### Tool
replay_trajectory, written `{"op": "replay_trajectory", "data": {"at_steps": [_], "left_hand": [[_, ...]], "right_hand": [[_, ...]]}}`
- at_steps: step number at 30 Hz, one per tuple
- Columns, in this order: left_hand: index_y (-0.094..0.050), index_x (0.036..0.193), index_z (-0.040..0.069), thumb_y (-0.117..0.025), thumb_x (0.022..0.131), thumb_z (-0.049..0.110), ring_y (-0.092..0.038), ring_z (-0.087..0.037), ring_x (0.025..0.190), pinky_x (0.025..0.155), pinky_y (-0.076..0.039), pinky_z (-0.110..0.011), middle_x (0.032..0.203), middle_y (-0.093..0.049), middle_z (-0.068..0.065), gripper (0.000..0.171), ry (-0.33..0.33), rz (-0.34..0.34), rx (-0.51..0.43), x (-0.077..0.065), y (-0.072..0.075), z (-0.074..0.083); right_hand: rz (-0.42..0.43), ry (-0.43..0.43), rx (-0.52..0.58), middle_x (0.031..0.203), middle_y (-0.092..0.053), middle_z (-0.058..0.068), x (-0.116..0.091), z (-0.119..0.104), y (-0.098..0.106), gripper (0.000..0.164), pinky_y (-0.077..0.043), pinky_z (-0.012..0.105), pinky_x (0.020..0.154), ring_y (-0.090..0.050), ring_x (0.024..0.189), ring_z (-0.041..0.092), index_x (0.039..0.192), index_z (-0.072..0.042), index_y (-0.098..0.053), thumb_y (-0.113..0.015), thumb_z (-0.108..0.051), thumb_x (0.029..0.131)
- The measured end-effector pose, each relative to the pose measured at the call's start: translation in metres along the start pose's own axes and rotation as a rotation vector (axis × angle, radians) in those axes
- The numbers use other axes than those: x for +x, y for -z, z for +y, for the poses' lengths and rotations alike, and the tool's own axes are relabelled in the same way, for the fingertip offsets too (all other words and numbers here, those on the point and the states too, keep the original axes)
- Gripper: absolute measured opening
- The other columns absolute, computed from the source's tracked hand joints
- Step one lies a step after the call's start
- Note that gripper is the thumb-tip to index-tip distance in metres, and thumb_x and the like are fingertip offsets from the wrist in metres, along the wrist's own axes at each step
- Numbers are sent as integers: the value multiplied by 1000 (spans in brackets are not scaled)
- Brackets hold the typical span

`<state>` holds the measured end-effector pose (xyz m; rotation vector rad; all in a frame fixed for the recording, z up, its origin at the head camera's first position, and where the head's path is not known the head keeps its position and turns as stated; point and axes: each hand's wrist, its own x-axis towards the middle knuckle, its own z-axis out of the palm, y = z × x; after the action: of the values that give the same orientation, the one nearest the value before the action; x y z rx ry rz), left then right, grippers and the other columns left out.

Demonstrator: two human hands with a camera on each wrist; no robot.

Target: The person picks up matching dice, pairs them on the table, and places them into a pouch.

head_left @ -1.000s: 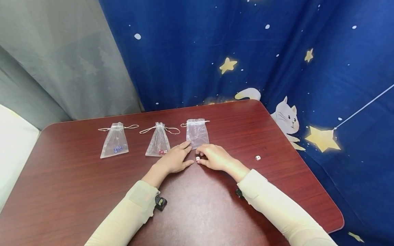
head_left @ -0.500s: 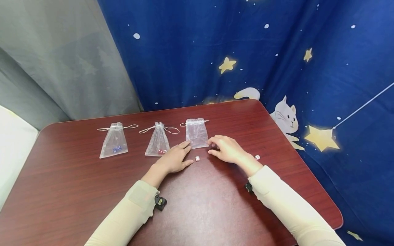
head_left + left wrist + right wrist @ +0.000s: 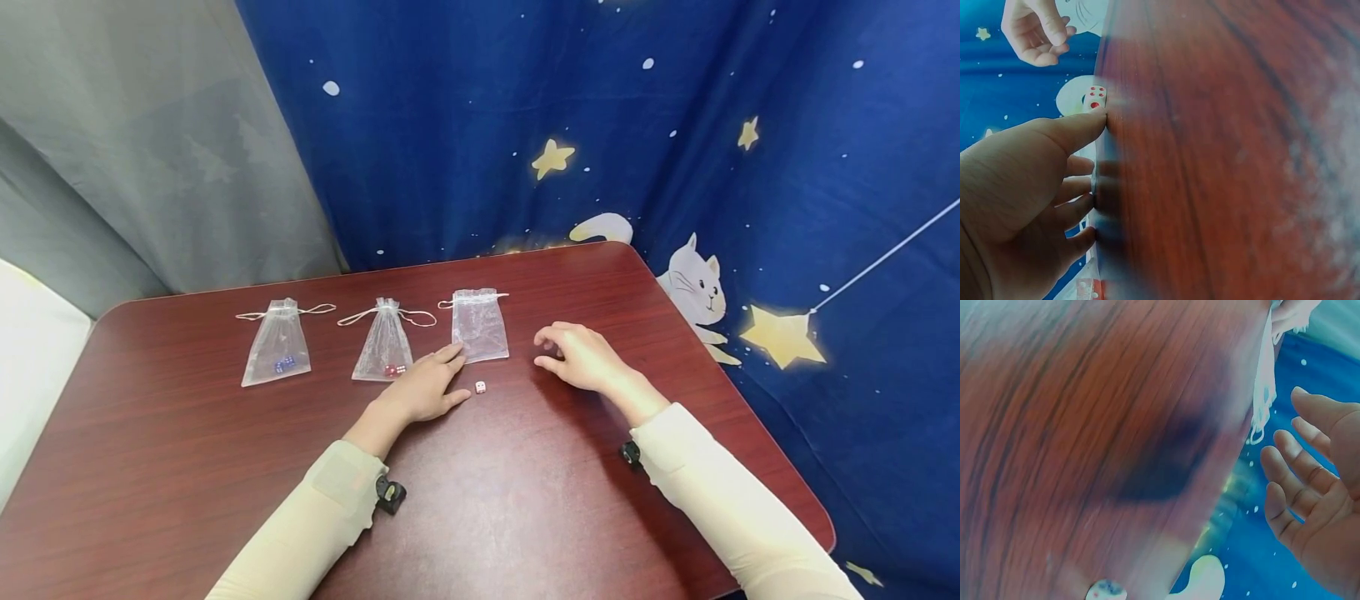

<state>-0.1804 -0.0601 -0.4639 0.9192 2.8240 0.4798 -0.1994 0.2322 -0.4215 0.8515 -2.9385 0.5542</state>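
Note:
My left hand (image 3: 423, 389) lies on the table with fingers extended, its fingertips at the lower left corner of a sheer white drawstring pouch (image 3: 480, 327). Just off its thumb tip sits a white die (image 3: 480, 387); red pips show on this die (image 3: 1095, 95) in the left wrist view. My right hand (image 3: 581, 357) hovers right of the pouch, fingers loosely bent around nothing. A second white die (image 3: 1107, 590) shows at the bottom of the right wrist view; in the head view the right wrist hides it.
Two more sheer pouches lie leftward: one pouch (image 3: 381, 342) holds red dice (image 3: 392, 370), the other pouch (image 3: 274, 343) blue dice (image 3: 285, 364). Their cords spread sideways. The reddish-brown table (image 3: 187, 467) ends at curtains (image 3: 465, 125) behind and on the right.
My right hand has let go of the white die beside the left thumb and moved right, passing over the second die's place. The left hand has stayed put.

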Motion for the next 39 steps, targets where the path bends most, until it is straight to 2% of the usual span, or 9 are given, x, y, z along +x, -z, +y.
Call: {"op": "replay_trajectory", "data": {"at_steps": [9, 26, 39], "left_hand": [[-50, 144, -8, -65, 99, 38, -33, -35, 147, 120, -28, -48, 158, -34, -24, 66, 2, -2, 2, 0, 2, 2], [-49, 145, -8, -65, 99, 37, -33, -36, 147, 119, -28, -49, 158, -35, -25, 66, 0, 1, 1, 0, 1, 1], [-50, 144, -8, -66, 98, 35, -34, -36, 147, 119, -29, -49, 158, -35, -25, 64, 2, 6, -3, -1, 2, 3]], "right_hand": [[22, -32, -3, 93, -65, 2, -15, 20, 5, 22, -53, 41, 75, -62, 81, 18, 105, -9, -70, -80, -21, 89], [71, -123, -23, 91, -65, 2, -48, 57, 5, 19, -53, 43, 77, -63, 84, 20, 102, -10, -70, -79, -21, 89], [78, -185, -49, 94, -64, 6, -71, 72, 3, 19, -52, 47, 78, -62, 87, 24, 102, -9, -70, -78, -20, 90]]}}
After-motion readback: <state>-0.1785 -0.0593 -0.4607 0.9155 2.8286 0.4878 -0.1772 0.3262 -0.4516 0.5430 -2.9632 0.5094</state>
